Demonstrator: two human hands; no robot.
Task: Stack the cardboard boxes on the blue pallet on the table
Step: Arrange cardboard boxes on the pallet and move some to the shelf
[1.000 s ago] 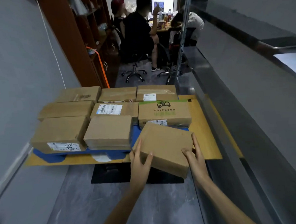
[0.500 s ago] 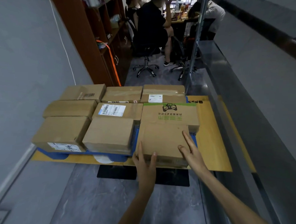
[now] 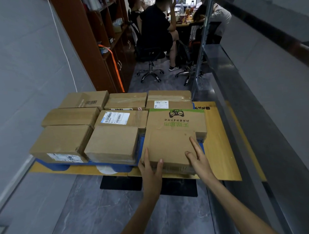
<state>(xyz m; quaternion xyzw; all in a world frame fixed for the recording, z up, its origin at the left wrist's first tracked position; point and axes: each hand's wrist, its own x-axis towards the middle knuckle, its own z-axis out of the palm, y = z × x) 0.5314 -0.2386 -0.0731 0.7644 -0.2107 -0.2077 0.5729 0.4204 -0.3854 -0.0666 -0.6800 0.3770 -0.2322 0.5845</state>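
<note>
Within the last second the plain cardboard box (image 3: 168, 146) has gone from a tilted carry to lying flat in the near right slot of the blue pallet (image 3: 64, 166) on the table (image 3: 221, 149), touching the green-printed box (image 3: 176, 119) behind it. The left hand (image 3: 150, 167) rests at its near left corner and the right hand (image 3: 198, 158) lies flat on top, both with fingers extended. Whether the left thumb still pinches the edge is unclear. The first layer appears complete.

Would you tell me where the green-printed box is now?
Head view: green-printed box on the blue pallet, right side, between the white-labelled far box and plain near box.
</note>
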